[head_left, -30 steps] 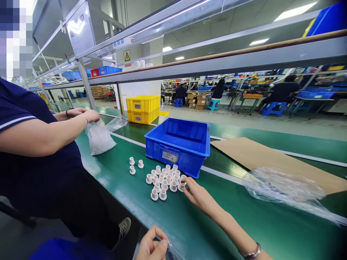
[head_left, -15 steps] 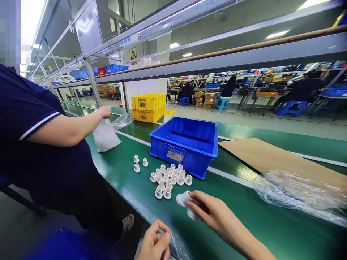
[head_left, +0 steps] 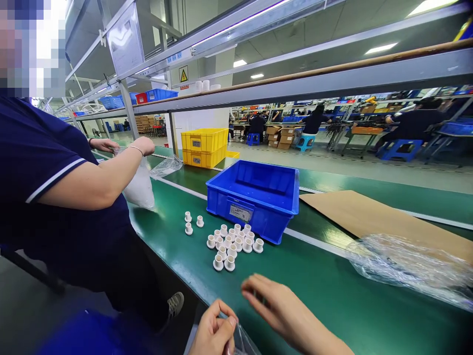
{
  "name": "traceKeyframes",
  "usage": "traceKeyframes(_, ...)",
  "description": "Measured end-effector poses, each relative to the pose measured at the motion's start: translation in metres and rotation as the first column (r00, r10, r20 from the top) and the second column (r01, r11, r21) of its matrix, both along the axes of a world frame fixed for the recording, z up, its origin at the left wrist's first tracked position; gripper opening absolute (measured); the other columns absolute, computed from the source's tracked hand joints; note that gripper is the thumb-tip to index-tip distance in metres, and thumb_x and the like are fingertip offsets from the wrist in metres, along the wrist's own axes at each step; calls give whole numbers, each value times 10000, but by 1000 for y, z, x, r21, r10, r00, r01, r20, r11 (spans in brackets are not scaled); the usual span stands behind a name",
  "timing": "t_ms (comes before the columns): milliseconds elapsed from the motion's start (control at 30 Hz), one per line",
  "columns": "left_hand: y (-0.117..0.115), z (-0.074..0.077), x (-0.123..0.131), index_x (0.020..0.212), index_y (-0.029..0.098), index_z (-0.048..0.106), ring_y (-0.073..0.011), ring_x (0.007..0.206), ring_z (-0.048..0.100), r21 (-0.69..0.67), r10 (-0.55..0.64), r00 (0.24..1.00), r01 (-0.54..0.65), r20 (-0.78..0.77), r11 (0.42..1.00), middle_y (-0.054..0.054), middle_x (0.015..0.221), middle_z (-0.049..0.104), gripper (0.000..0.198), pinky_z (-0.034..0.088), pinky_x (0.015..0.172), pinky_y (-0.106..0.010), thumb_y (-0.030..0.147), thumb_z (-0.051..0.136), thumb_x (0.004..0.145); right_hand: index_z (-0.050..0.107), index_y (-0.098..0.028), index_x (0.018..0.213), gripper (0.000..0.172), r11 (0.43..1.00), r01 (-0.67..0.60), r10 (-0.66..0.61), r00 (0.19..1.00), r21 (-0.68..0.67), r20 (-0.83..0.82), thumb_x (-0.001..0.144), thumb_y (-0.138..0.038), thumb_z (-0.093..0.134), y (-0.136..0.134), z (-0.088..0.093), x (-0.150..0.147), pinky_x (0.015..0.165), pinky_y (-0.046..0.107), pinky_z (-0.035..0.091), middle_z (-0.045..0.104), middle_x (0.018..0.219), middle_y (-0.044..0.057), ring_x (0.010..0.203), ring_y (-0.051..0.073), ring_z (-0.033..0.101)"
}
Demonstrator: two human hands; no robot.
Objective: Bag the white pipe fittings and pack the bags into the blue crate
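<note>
My left hand [head_left: 214,334] is at the bottom edge, fingers pinched on the mouth of a clear plastic bag [head_left: 242,345]. My right hand [head_left: 283,310] hovers just right of it, palm down and fingers curled; the white fittings it picked up are hidden under the fingers. A cluster of several small white flanged fittings [head_left: 232,244] stands on the green belt [head_left: 314,291] ahead of my hands. Three more fittings [head_left: 189,223] stand apart to the left.
A blue bin [head_left: 254,197] sits behind the fittings. Brown cardboard [head_left: 369,217] and crumpled clear plastic [head_left: 406,266] lie to the right. A co-worker in dark blue [head_left: 55,197] at left lifts a white bag [head_left: 140,187]. Yellow crates [head_left: 203,145] stand further back.
My right hand took white fittings from the cluster's right edge and drew back toward my left hand and the bag. The co-worker raised the white bag off the belt.
</note>
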State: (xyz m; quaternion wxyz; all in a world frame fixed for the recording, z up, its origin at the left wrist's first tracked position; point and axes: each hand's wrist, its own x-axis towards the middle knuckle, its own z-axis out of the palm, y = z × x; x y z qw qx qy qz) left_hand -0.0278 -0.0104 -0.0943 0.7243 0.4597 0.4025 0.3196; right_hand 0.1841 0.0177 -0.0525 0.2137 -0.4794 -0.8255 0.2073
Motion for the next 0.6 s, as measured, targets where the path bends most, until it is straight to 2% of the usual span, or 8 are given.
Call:
traceKeyframes(67,2,-10,-3,927,211,493,-55,375,267,19,-6,1000,5,8,1000,118,441,435,626,202,444,-222,803,644,794,545,-264,1130,162,996,84,-85,996,25,10,1061,-282,399,32,-9,0,733,322,534,670,1122,24,812,158,686)
traceKeyframes(167,4,-22,-7,922,211,484,-54,380,254,34,-15,1000,15,13,999,124,431,417,647,184,451,-229,822,642,779,460,-240,1208,172,998,42,-44,999,57,26,1054,-243,383,67,-36,-6,766,350,567,627,1241,75,867,178,702)
traceKeyframes(267,5,-30,-12,927,213,481,-49,382,240,33,-4,1000,3,23,999,130,436,417,636,188,456,-228,812,644,788,447,-214,1227,192,993,-2,-15,990,117,142,1064,-217,345,82,-50,-14,811,354,587,618,1237,96,955,199,707)
traceKeyframes(367,5,-34,-12,917,223,469,-53,378,245,32,3,999,-4,41,999,137,423,397,640,206,453,-227,824,642,779,457,-206,1286,252,987,-22,-24,958,158,287,1067,-192,332,85,-50,-24,753,340,576,626,1236,98,954,209,715)
traceKeyframes(433,6,-34,-11,906,226,463,-55,378,249,35,2,999,-4,44,999,141,418,379,641,208,453,-227,828,642,775,486,-204,1291,265,986,-30,-29,938,163,345,1061,-181,358,85,-50,-31,637,334,515,643,1204,94,874,225,728)
traceKeyframes(500,5,-31,-10,905,223,469,-54,380,252,37,8,999,-10,37,999,137,421,385,635,200,451,-228,819,649,778,521,-207,1276,270,986,-31,-35,923,164,382,1041,-148,401,86,-53,-37,536,328,388,664,1158,85,777,233,729)
traceKeyframes(600,2,-22,-9,914,214,493,-51,379,263,29,29,999,-30,29,999,122,432,428,613,197,446,-220,792,659,792,554,-223,1258,305,986,-28,-45,907,165,418,1005,-93,446,87,-56,-43,508,332,225,683,1121,70,719,233,725)
